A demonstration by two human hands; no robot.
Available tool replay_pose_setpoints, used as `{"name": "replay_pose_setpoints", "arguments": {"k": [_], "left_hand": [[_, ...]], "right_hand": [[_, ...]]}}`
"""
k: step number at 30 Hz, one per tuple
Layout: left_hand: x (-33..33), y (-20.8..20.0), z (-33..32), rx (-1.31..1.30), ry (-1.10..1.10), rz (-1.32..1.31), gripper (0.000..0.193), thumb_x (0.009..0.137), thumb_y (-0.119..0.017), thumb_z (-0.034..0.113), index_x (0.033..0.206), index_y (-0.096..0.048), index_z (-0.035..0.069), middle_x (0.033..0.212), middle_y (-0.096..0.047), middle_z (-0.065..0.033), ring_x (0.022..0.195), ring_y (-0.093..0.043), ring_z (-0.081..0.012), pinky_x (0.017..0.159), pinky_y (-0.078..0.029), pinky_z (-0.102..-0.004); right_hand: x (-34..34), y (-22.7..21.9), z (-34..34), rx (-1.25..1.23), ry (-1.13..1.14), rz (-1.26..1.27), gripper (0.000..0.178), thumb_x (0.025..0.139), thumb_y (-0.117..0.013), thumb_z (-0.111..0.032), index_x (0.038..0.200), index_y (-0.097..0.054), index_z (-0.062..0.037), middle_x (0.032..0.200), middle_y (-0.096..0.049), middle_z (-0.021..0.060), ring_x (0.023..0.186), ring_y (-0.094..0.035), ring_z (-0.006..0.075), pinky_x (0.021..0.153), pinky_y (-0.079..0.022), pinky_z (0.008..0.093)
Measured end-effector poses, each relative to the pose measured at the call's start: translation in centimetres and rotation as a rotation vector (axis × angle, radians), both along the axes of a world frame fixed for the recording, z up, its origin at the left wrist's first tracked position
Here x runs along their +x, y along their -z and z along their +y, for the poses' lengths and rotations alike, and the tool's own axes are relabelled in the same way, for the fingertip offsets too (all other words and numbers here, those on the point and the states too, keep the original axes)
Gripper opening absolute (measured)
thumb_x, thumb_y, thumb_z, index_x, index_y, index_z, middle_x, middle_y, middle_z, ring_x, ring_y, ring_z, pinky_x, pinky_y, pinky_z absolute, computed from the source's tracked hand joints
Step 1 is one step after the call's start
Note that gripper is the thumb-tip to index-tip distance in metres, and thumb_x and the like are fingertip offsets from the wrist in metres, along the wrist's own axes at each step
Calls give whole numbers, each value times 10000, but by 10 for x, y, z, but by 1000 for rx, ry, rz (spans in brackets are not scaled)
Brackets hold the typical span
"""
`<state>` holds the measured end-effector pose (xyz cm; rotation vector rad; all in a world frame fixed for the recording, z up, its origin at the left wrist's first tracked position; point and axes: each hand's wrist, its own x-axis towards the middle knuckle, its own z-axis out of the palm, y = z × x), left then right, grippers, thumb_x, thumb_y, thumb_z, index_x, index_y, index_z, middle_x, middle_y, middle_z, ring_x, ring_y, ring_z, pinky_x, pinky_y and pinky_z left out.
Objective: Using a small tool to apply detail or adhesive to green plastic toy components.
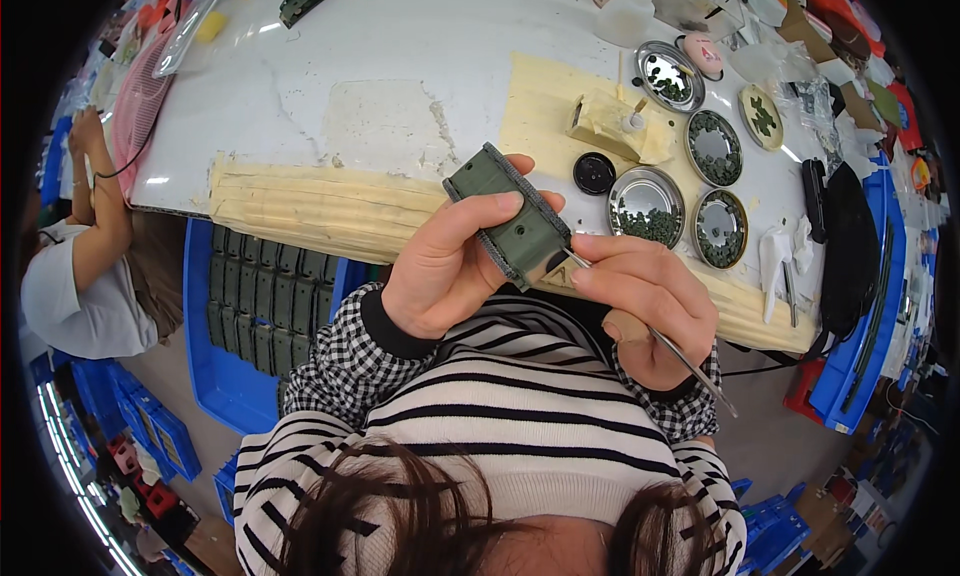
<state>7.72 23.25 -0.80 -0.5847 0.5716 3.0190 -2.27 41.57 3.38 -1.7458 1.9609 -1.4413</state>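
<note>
My left hand [437, 261] grips a dark green rectangular plastic part [522, 234] with a raised rim and small holes, its thumb on the upper face. The part is tilted, above the near edge of the table. My right hand [655, 296] is closed round a slim metal tool [692, 366], its far end sticking out past the palm. The tool's tip is at the part's right side; whether it touches cannot be made out. A tan covering wraps my right thumb [626, 327].
Round metal dishes [647, 206] of small green pieces stand at the right, near a black round lid [594, 173] and a taped block [620, 126]. A blue crate [225, 376] of similar green parts sits below left. Another person [80, 286] is at the far left.
</note>
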Motion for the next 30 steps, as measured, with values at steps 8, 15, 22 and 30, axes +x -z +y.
{"name": "replay_pose_setpoints", "arguments": {"k": [8,15,22,30], "left_hand": [[0,-10,2,-71,27,28,455,909,-512,85,1343,-383,47,1094,-616,-183,932,-657,-237,789,-582,-370],[-1,-7,0,-253,-1,-20,473,897,-543,67,1337,-380,13,1093,-612,-179,1026,-629,-260,816,-575,-391],[-3,-17,5,-423,3,-43,533,909,-555,33,1396,-338,42,1249,-527,-183,1102,-601,-292,888,-549,-373],[-4,-17,10,-636,34,90,310,959,-501,68,1263,-454,37,1298,-500,-193,1038,-636,-263,871,-555,-357]], "right_hand": [[-6,15,16,-228,148,-240,229,907,-581,-149,1028,-655,31,960,-653,165,890,-630,271,773,-500,324],[-33,39,39,42,588,-92,149,916,-569,-95,941,-685,-4,737,-617,67,734,-523,198,680,-417,304],[-36,45,39,141,658,49,115,898,-607,-122,908,-697,-51,718,-606,16,747,-489,199,733,-377,318],[-39,48,37,161,651,113,109,892,-613,-129,894,-699,-62,726,-609,11,761,-500,205,744,-371,323]]}}
